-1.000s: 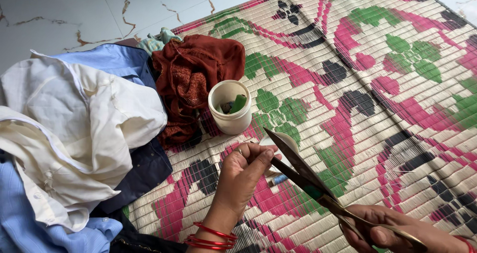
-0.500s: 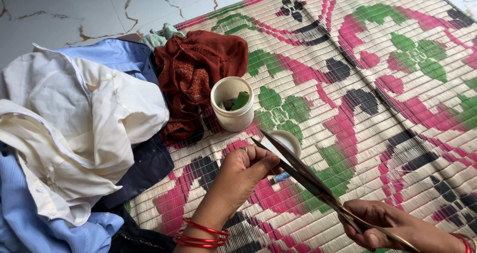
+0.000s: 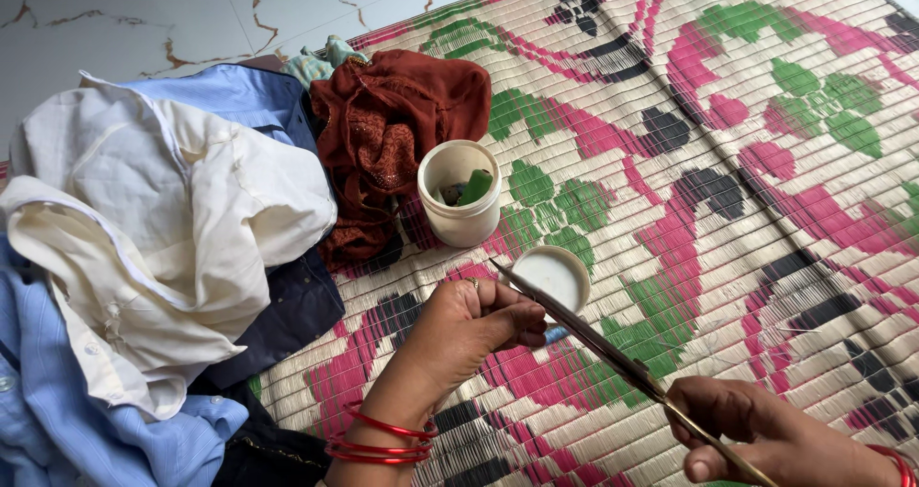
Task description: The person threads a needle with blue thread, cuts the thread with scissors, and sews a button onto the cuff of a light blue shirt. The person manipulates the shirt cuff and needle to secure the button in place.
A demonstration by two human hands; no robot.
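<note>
The right hand (image 3: 766, 434) grips the handles of long scissors (image 3: 584, 329) at the lower right edge of the view, with the blades nearly closed and pointing up-left. The left hand (image 3: 469, 324) is clenched, its fingertips touching the blades. Just behind lies a white lid (image 3: 553, 275), next to an open white jar (image 3: 459, 195). Clothes (image 3: 163, 229) crowd the left edge; the woven mat (image 3: 766, 162) to the right is open.

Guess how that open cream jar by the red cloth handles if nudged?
The cream jar looks like light plastic, so it would probably slide on the woven mat. Squat and upright, it seems unlikely to tip. Its lid is off, so the contents could spill.
</note>
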